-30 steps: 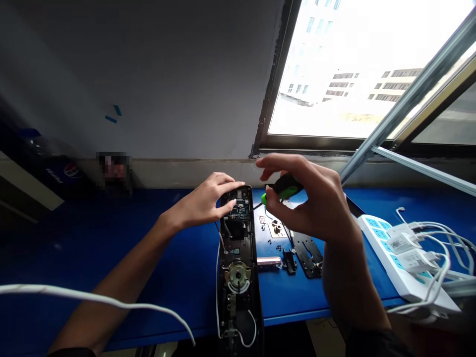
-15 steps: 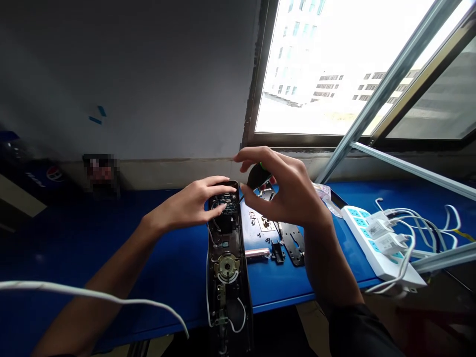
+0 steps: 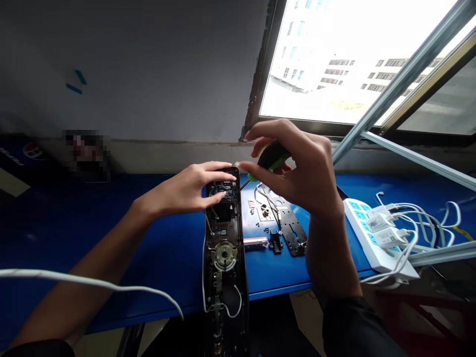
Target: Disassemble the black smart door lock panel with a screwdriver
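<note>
A long, open black housing point(image 3: 226, 229), resembling a smart door lock body, runs from the blue table past its front edge. Inside it are a circuit board point(image 3: 225, 190), a round metal part point(image 3: 225, 255) and thin white wires. My left hand point(image 3: 201, 184) lies across its far end, fingers stretched, thumb over the board. In my right hand point(image 3: 297, 166) is a screwdriver point(image 3: 274, 157) with a black and green handle, held between thumb and fingers. Its shaft slants down to the housing's right edge; the tip cannot be made out.
Right of the housing lie a black metal plate point(image 3: 294, 233), a small black bracket point(image 3: 275, 242), a pinkish cylinder point(image 3: 256, 242) and several screws. A white power strip point(image 3: 372, 238) with plugged-in cables stands at the right. A white cable point(image 3: 111, 285) crosses the left foreground.
My right hand has shifted right and slightly up, showing more of the screwdriver's handle, now leaning further right. My left hand stays on the housing. The whole view has moved a little.
</note>
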A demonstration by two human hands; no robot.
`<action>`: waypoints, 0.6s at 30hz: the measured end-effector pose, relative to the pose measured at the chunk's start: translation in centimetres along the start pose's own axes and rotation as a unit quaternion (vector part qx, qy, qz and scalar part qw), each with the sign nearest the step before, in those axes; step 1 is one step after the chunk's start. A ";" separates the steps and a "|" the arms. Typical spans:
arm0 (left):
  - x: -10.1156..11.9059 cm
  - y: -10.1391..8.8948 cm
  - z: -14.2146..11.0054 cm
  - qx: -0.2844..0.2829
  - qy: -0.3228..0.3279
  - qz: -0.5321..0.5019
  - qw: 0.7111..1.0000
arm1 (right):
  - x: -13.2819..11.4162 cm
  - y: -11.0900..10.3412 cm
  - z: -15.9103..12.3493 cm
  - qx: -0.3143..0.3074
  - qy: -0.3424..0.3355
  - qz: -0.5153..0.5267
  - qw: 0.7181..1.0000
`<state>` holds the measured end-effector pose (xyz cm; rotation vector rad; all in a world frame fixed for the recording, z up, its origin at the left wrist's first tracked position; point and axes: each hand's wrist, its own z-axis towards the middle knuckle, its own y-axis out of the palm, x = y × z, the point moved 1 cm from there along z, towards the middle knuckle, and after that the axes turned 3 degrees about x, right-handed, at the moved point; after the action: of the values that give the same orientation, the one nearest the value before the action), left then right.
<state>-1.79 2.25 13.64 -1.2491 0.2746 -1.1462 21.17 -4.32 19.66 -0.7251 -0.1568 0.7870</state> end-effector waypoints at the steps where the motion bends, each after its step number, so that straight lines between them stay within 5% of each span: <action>1: 0.0 0.0 0.0 0.001 -0.002 -0.001 1.000 | 0.0 0.0 0.0 0.003 -0.004 0.007 1.000; 18: -0.4 0.1 -0.1 0.000 0.022 0.041 0.999 | 0.6 0.3 -0.1 0.027 -0.035 0.069 0.997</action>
<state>-1.98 2.48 13.42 -1.2032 0.3541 -1.1042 21.46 -3.88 19.33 -0.6624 -0.1497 0.9453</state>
